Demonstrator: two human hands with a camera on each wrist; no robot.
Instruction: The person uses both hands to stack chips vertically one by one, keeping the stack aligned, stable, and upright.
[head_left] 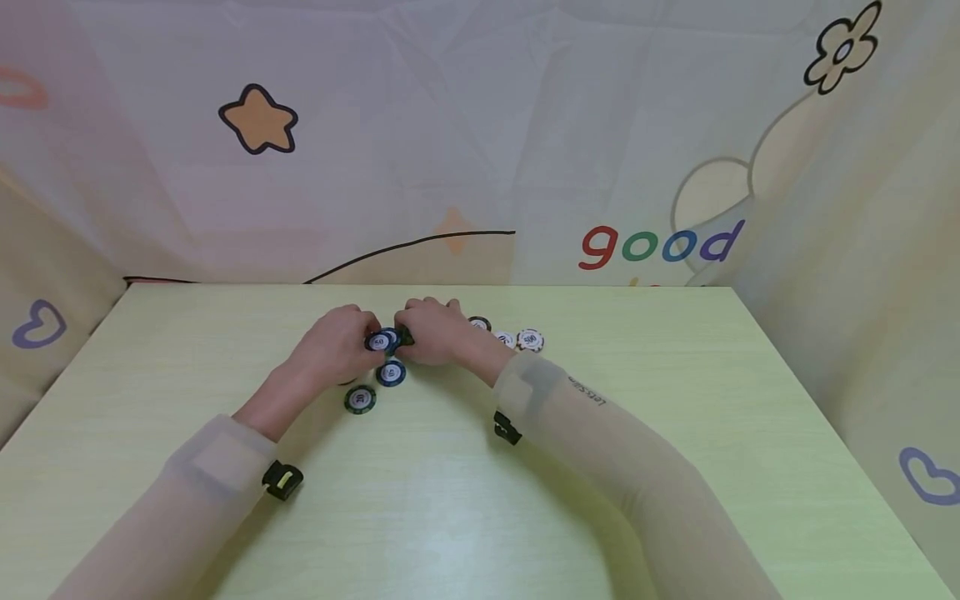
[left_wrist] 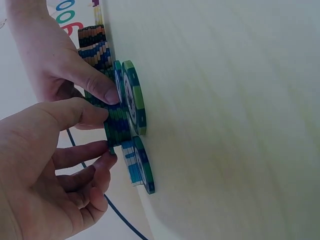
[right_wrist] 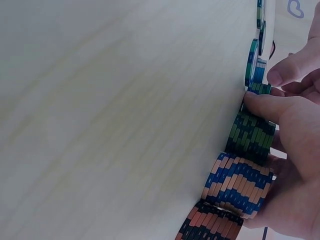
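Note:
In the head view my left hand [head_left: 336, 348] and right hand [head_left: 437, 332] work close together over poker chips. Between thumb and fingers, the left hand [left_wrist: 60, 160] pinches a short stack of green poker chips [left_wrist: 118, 126]. My right hand [right_wrist: 295, 145] curls around a taller green stack [right_wrist: 251, 136], its thumb against the stack's near side. A blue chip [head_left: 391, 372] and a green chip [head_left: 360, 399] lie just in front of the hands. In the left wrist view, blue-and-white chips [left_wrist: 131, 162] sit below the left hand's stack. The fingers' far sides are hidden.
Beside the right hand stand a blue-and-tan stack [right_wrist: 237, 185] and a black-and-orange stack [right_wrist: 212, 223]. White-faced chips [head_left: 530, 340] top the row's right end. The pale table [head_left: 465, 500] meets a printed cloth backdrop [head_left: 420, 125] behind the hands.

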